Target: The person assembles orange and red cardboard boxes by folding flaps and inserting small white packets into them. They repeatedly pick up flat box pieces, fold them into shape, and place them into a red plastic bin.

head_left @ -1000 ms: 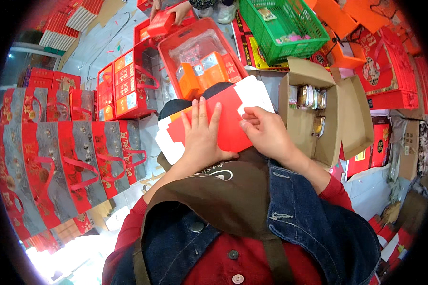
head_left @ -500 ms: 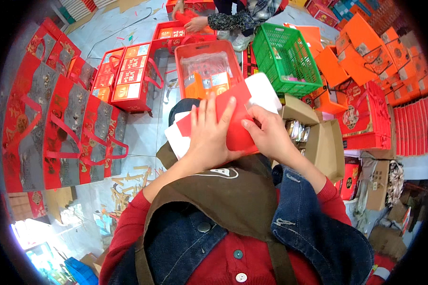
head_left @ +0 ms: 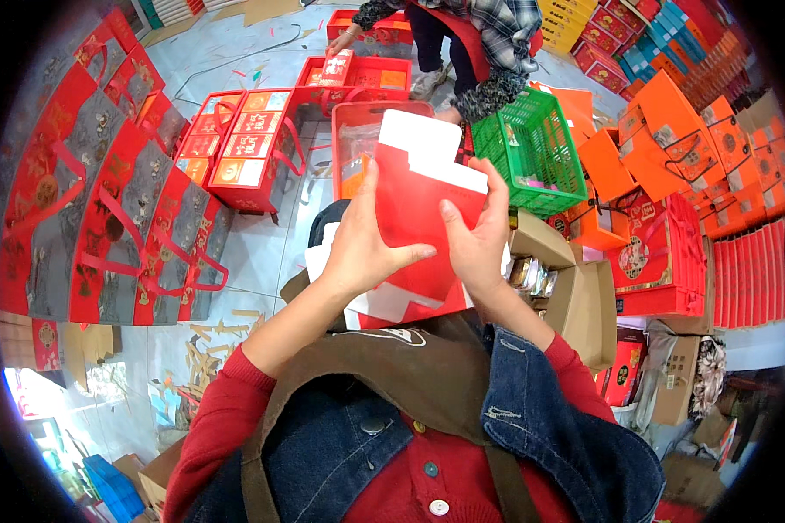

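Observation:
A red folding carton [head_left: 423, 209] with white flaps standing up at its top end is held between both hands above my lap. My left hand [head_left: 362, 240] grips its left side, the thumb lying across the front. On the right side my right hand [head_left: 478, 231] holds it, thumb on the red face and fingers behind. The carton looks partly opened out into a box shape. Beneath it, more flat red-and-white cartons [head_left: 392, 305] rest on my lap, partly hidden by the hands and the held carton.
Ahead stand a red crate [head_left: 344, 118] and a green crate [head_left: 532, 152]. A co-worker's hand [head_left: 344, 39] touches a small red box [head_left: 337, 68] in a gift box. Red-grey bags [head_left: 105, 227] line the left; orange boxes [head_left: 663, 122] and a brown carton [head_left: 589, 288] sit right.
The carton has turned more upright and looks more opened out, its white flaps now at the top. My left hand has shifted from across its face to its left side. The co-worker has moved right.

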Demonstrator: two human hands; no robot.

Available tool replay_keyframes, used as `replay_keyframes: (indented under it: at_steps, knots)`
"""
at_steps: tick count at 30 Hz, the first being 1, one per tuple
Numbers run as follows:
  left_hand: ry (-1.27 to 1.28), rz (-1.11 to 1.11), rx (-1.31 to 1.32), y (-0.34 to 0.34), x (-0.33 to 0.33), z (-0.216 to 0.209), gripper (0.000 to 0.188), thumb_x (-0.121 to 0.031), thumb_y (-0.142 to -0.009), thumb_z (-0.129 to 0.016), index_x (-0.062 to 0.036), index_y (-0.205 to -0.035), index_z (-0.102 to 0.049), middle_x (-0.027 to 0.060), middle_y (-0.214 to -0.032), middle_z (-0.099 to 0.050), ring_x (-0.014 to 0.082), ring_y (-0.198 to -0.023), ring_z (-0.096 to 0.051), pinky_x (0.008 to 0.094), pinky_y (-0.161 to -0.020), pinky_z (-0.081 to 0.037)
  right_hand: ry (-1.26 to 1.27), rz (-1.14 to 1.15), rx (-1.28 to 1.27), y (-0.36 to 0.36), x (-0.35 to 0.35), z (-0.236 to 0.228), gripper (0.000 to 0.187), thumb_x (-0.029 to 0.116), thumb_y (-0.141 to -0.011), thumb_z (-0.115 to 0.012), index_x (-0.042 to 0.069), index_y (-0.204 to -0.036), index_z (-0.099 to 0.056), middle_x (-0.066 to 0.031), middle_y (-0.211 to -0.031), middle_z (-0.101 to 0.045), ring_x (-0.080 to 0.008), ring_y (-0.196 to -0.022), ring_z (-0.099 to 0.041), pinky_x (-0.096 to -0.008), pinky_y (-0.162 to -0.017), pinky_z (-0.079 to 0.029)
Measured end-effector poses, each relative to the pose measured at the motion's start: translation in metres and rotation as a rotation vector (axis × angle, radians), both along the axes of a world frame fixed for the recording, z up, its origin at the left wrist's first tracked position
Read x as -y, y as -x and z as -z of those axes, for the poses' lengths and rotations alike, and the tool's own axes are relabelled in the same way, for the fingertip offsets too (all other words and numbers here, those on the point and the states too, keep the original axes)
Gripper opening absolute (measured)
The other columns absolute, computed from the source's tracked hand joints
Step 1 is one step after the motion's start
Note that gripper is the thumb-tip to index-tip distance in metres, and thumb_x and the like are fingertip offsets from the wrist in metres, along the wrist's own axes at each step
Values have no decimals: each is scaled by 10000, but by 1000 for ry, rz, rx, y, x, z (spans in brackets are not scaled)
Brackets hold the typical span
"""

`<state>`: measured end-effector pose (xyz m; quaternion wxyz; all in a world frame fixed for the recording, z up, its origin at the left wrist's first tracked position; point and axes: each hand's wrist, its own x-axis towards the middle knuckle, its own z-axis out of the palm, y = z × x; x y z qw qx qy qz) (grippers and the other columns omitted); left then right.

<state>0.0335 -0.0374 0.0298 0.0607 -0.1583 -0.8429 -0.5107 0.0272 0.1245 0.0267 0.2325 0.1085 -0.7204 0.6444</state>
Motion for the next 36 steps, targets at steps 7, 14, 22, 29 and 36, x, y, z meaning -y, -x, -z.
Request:
replay_keyframes:
  at_steps: [7, 14, 22, 29, 36]
  knots:
    - [-236, 68, 177, -9, -16, 11, 1280, -297, -545, -878, 18, -1425, -4, 227, -1353, -367, 297, -1228, -432, 378, -1001, -379, -72, -6, 206, -3, 1, 2, 678, -22, -798, -581, -11, -1378, -231, -212, -1354, -366, -284, -1241, -401, -353, -1026, -334]
    - [-714, 135, 324, -2, -7, 17, 926, 51, -766, -620, -145, -1458, -38, 157, -1276, -461, 226, -1140, -510, 352, -959, -420, -17, -191, 176, 0, -33, 15, 666, -12, -821, -564, -8, -1398, -232, -155, -1411, -329, -227, -1287, -346, -333, -1063, -272]
    - [-344, 159, 165, -3, -15, 31, 1019, -136, -716, -739, -33, -1440, -30, 176, -1387, -333, 246, -1252, -393, 361, -1030, -333, -247, -96, 233, -7, -8, 5, 742, -44, -816, -512, -19, -1430, -97, -187, -1481, -181, -260, -1372, -191, -319, -1095, -193]
    - [-736, 88, 378, 4, -3, 21, 775, 9, -751, -688, -82, -1368, -229, 101, -1243, -465, 179, -1153, -476, 338, -962, -414, 230, -295, 290, -3, -14, 12, 648, 2, -833, -570, 41, -1403, -265, -130, -1401, -292, -202, -1236, -371, -337, -1016, -338]
    - [-830, 161, 519, 4, 3, 34, 687, -78, -800, -673, -100, -1355, -268, 97, -1279, -426, 180, -1187, -431, 350, -974, -399, 97, -300, 346, 12, -31, 36, 525, 33, -800, -644, 14, -1290, -456, -87, -1324, -359, -147, -1032, -508, -286, -891, -445]
